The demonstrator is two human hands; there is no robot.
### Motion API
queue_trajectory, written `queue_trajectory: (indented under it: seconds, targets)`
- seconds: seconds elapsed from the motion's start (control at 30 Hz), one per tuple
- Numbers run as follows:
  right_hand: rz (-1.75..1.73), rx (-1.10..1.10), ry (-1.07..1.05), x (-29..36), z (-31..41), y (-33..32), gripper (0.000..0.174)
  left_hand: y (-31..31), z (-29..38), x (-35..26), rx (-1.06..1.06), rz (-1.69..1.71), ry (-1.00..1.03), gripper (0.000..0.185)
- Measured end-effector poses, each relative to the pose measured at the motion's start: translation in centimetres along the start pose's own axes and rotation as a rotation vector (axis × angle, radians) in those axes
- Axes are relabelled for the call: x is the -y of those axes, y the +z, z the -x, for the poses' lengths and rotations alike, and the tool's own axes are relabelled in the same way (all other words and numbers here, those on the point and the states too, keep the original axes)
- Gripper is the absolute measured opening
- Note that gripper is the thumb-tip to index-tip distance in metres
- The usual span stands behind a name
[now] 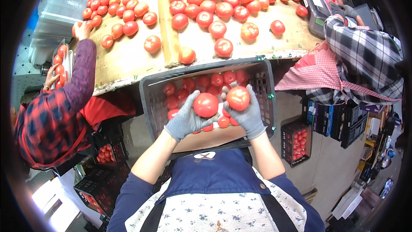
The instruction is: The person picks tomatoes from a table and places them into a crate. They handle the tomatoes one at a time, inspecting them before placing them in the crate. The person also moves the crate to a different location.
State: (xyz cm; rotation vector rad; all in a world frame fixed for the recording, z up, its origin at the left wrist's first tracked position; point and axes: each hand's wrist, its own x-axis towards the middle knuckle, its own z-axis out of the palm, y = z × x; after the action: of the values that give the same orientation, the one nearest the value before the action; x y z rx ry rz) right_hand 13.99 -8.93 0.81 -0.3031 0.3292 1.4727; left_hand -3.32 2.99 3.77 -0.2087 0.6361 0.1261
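Observation:
In the head view, my left hand [185, 119], in a grey glove, holds a large red tomato [205, 105]. My right hand [249, 116], gloved the same way, holds another tomato [238, 98] with a pale shine on its skin. Both hands are side by side above a black plastic crate [272, 103], which leans by the front edge of a wooden table. Inside the crate lie several tomatoes [216, 79] and a piece of brown cardboard [206, 140]. My hands hide part of the crate's contents.
Many tomatoes [224, 9] lie on the wooden table [128, 58], split by a wooden strip [165, 25]. A co-worker [54, 112] at left handles tomatoes beside clear plastic boxes [54, 22]. Another co-worker [357, 45] stands at right by a clear container [317, 6]. A tomato crate [309, 148] is on the floor.

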Motion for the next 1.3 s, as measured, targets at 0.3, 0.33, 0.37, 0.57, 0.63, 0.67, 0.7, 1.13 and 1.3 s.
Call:
queue_trajectory:
  seconds: [0.3, 0.33, 0.37, 0.57, 0.63, 0.67, 0.7, 1.13, 1.3]
  targets:
    - [2.024, -0.108, -0.844, 11.3, -5.4, 2.5, 0.032, 7.4, -10.4, -6.6, 0.501, -0.715, 0.220, 0.052]
    - [1.975, 0.015, -0.946, 13.7, -6.6, -0.3, 0.030, 9.9, -10.5, -6.3, 0.418, -0.267, 0.057, 0.052]
    - [1.588, -0.032, -0.805, 13.3, -6.1, 0.9, 0.030, 11.5, -9.8, -6.7, 0.433, -0.432, 0.157, 0.050]
    - [1.245, -0.159, -0.019, 8.3, -4.1, -3.4, 0.035, 0.7, -8.1, -8.2, 0.105, -1.195, 0.047, 0.038]
    - [1.950, -0.375, 0.056, 6.3, -4.7, -11.7, 0.043, -10.9, -9.6, -8.5, -0.192, -1.767, 0.332, 0.036]
    - [2.196, -0.368, -0.094, 5.4, -4.5, -14.7, 0.053, -14.5, -10.2, -8.1, -0.420, -1.965, 0.335, 0.039]
    - [2.290, -0.405, -0.168, 4.5, -5.0, -17.8, 0.056, -16.9, -10.8, -7.7, -0.661, -2.152, 0.331, 0.043]
    - [2.756, -0.956, -0.060, -1.2, -9.6, -19.7, 0.088, -21.2, -14.8, -4.1, -0.415, -0.994, 0.053, 0.053]
    - [2.747, -0.925, -0.060, -0.5, -9.5, -19.7, 0.088, -13.2, -7.7, -2.2, 0.060, 0.160, 0.007, 0.043]
